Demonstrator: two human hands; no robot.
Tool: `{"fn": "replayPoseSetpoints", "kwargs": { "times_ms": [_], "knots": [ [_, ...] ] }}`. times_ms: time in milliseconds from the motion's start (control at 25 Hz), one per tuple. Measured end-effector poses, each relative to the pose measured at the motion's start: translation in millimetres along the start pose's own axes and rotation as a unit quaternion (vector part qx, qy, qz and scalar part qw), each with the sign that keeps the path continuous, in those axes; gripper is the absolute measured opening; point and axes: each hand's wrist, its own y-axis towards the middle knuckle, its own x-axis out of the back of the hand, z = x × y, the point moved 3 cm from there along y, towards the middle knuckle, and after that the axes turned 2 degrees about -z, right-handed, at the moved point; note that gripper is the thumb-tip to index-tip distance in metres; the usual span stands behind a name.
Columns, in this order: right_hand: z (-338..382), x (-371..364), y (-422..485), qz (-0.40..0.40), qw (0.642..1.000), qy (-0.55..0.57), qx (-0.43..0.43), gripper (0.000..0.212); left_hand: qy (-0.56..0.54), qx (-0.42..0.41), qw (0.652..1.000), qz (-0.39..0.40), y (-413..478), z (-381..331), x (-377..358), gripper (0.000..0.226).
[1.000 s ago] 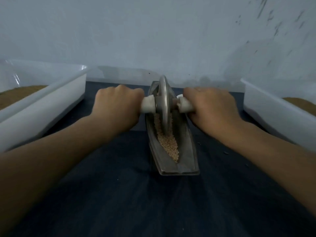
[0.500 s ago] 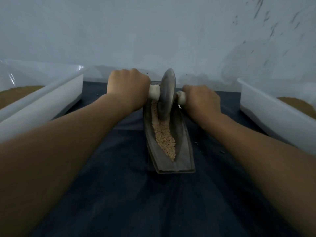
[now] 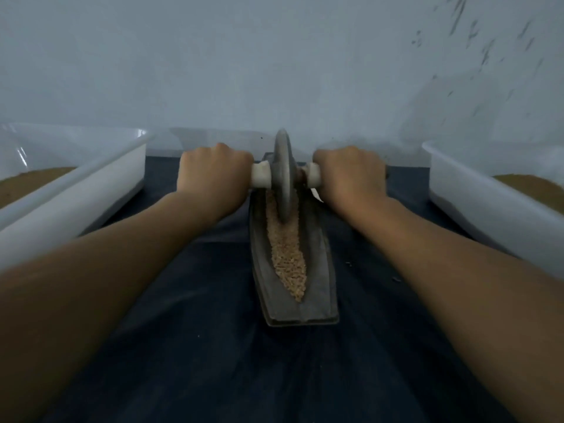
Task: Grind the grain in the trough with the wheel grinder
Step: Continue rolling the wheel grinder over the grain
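**Mid-grind, wheel sitting at the far end**

Our left grip (image 3: 213, 175) and right grip (image 3: 348, 174) are each curled tight round a white handle stub (image 3: 260, 176) of the wheel grinder (image 3: 284, 178), which stands upright in the far half of the trough (image 3: 320, 270) on the table (image 3: 213, 346). The grain (image 3: 288, 257) near us looks mostly whole. Next, we reckon: roll the wheel toward us through it, pressing down evenly.
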Motion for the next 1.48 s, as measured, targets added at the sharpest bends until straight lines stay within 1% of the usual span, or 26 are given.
{"fn": "replayPoseSetpoints", "kwargs": {
  "times_ms": [40, 120, 160, 240, 280, 320, 400, 480, 520, 600, 680, 720, 760, 840, 880, 920, 960, 1000, 1040, 1080, 1120, 1200, 1280, 1320, 1400, 1480],
  "knots": [
    [0.5, -2.2, 5.6, 0.025, 1.000, 0.002, 0.002, 0.017, -0.005, 0.005, 1.000, 0.014, 3.6, -1.4, 2.3, 0.013],
    [-3.0, 5.4, -10.1, 0.021, 0.999, -0.009, 0.030, 0.006, 0.003, -0.009, 1.000, 0.007, -13.0, 1.7, 11.4, 0.011],
    [-7.9, 11.0, -26.8, -0.020, 0.998, -0.018, 0.055, 0.014, 0.002, -0.026, 0.999, -0.022, -28.0, 5.2, 15.7, 0.011],
    [-15.4, 24.8, -65.4, -0.098, 0.989, -0.039, 0.101, 0.033, -0.002, -0.070, 0.994, -0.085, -64.4, 10.1, 25.4, 0.027],
    [-19.7, 29.4, -74.8, -0.130, 0.984, -0.036, 0.115, 0.036, -0.012, -0.084, 0.990, -0.111, -72.2, 14.3, 28.4, 0.032],
    [-23.0, 27.8, -72.7, -0.135, 0.983, -0.037, 0.118, 0.036, -0.023, -0.086, 0.988, -0.125, -70.7, 17.1, 24.9, 0.033],
    [-16.2, 15.1, -55.9, -0.104, 0.989, -0.058, 0.092, 0.030, -0.010, -0.052, 0.995, -0.082, -58.5, 12.7, 10.3, 0.028],
    [-3.8, -0.1, -19.0, -0.075, 0.995, -0.051, 0.039, 0.014, -0.006, 0.001, 0.999, -0.049, -25.6, 6.6, -3.4, 0.013],
    [0.6, -3.6, -2.2, -0.047, 0.998, -0.041, 0.015, 0.008, -0.016, 0.010, 1.000, -0.023, -7.9, 4.9, -6.0, 0.008],
    [5.3, -8.1, 18.7, 0.009, 1.000, -0.016, 0.000, 0.012, -0.032, 0.010, 0.999, 0.029, 15.3, 3.6, -5.9, 0.017],
    [1.5, -1.2, 6.1, 0.026, 1.000, -0.009, 0.011, 0.008, -0.024, -0.007, 0.999, 0.026, 5.7, 2.3, 1.9, 0.016],
    [-3.1, 4.5, -10.1, 0.010, 0.999, -0.008, 0.030, 0.007, -0.020, -0.019, 1.000, 0.002, -9.5, 4.9, 5.1, 0.013],
    [-7.2, 10.9, -30.0, -0.031, 0.998, -0.020, 0.056, 0.019, -0.022, -0.032, 0.998, -0.042, -27.7, 8.3, 6.9, 0.013],
    [-12.2, 29.0, -69.6, -0.092, 0.990, -0.038, 0.096, 0.036, -0.018, -0.071, 0.990, -0.122, -62.5, 14.3, 18.2, 0.024],
    [-16.9, 32.5, -77.5, -0.120, 0.986, -0.035, 0.110, 0.037, -0.024, -0.092, 0.983, -0.159, -67.3, 17.2, 19.7, 0.026],
    [-20.7, 30.4, -75.6, -0.120, 0.987, -0.030, 0.102, 0.036, -0.024, -0.101, 0.981, -0.165, -62.7, 17.5, 18.3, 0.028],
    [-19.5, 24.8, -69.1, -0.103, 0.990, -0.028, 0.090, 0.035, -0.010, -0.099, 0.984, -0.147, -55.0, 15.1, 15.8, 0.031],
    [-15.1, 15.8, -57.5, -0.083, 0.994, -0.039, 0.067, 0.030, 0.013, -0.081, 0.991, -0.107, -45.1, 11.1, 8.8, 0.029],
    [-9.1, 6.7, -38.9, -0.077, 0.995, -0.050, 0.046, 0.022, 0.016, -0.058, 0.995, -0.077, -28.7, 7.3, -0.2, 0.023],
    [-3.3, -1.2, -18.5, -0.061, 0.997, -0.044, 0.022, 0.013, 0.000, -0.033, 0.998, -0.055, -9.6, 5.3, -7.3, 0.015],
    [2.6, -6.1, 0.3, -0.043, 0.998, -0.039, 0.007, 0.009, -0.015, -0.011, 0.999, -0.026, 5.9, 5.3, -10.4, 0.015],
    [11.0, -5.3, 22.4, -0.027, 0.999, -0.044, 0.011, 0.013, -0.046, 0.020, 0.999, 0.019, 17.7, 6.7, -13.8, 0.021],
    [8.8, 6.1, 8.1, -0.004, 0.999, -0.040, 0.035, 0.014, -0.051, 0.014, 0.998, 0.017, -0.9, 7.9, -9.3, 0.018],
    [4.4, 12.3, -7.2, 0.001, 0.998, -0.035, 0.053, 0.015, -0.047, -0.002, 0.999, -0.008, -16.0, 11.1, -6.3, 0.014],
    [-6.9, 21.7, -47.1, -0.030, 0.995, -0.025, 0.090, 0.016, -0.024, -0.056, 0.994, -0.094, -50.5, 16.1, 7.4, 0.017],
    [-17.3, 32.2, -74.4, -0.063, 0.993, -0.009, 0.100, 0.032, -0.027, -0.109, 0.980, -0.166, -64.3, 18.9, 19.2, 0.021]
  ]
}}
